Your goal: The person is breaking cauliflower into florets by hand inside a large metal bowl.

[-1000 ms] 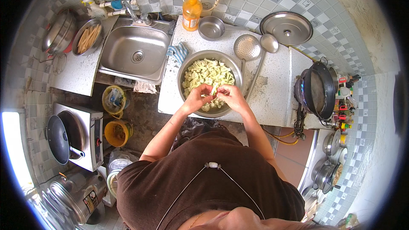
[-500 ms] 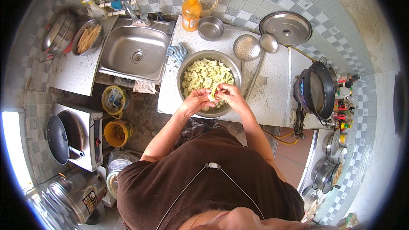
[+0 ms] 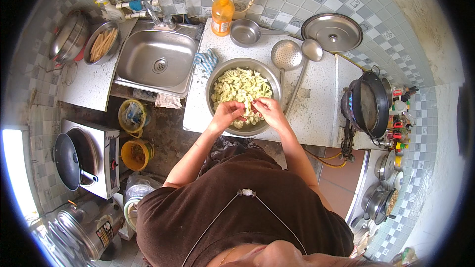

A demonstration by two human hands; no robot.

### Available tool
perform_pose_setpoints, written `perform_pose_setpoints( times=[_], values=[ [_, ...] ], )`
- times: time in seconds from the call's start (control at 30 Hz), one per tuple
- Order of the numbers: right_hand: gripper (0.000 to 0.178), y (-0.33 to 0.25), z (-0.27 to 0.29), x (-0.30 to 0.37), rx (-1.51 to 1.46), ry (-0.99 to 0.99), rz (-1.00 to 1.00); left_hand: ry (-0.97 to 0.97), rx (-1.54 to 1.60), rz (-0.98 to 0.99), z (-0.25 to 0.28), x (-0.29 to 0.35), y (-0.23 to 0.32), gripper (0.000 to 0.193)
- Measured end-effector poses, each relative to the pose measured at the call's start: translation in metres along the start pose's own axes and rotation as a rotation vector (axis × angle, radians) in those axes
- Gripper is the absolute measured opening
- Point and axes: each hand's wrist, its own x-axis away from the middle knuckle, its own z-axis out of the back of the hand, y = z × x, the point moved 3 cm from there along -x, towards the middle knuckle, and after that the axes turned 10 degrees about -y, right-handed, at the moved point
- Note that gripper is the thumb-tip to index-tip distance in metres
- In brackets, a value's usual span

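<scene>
A wide steel bowl [image 3: 210, 78] on the worktop holds many pale yellow-green cauliflower pieces [image 3: 241, 82]. Over its near side, my left hand [image 3: 227, 115] and my right hand [image 3: 269, 113] face each other with bent, pinching fingers. Between the fingertips is a cauliflower floret [image 3: 248, 105] with a pale stalk; it blends with the pieces below, and the fingers partly hide it. Both hands appear closed on this floret, one from each side.
Right of the bowl lie a skimmer [image 3: 286, 54] and a long ladle [image 3: 311, 50]. Behind stand a small steel pan [image 3: 245, 33] and an orange pump bottle [image 3: 222, 15]. A blue-striped cloth [image 3: 206, 61] lies near the steel sink [image 3: 158, 54]. A black wok [image 3: 372, 104] sits far right.
My hands have drawn slightly apart. The floret, earlier bent at the fingertips and lifted clear, now shows lengthwise between them. The bowl and the other things stay put.
</scene>
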Motion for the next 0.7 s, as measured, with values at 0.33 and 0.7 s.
perform_pose_setpoints(
  times=[0.33,0.7],
  values=[
    [0.018,-0.009,-0.014,0.01,0.433,-0.002,0.037,0.145,-0.59,0.012,-0.004,0.004,-0.006,0.017],
    [0.009,0.016,-0.034,0.023,0.505,0.018,0.032,0.145,-0.824,-0.005,-0.008,0.014,-0.026,0.016]
  ],
)
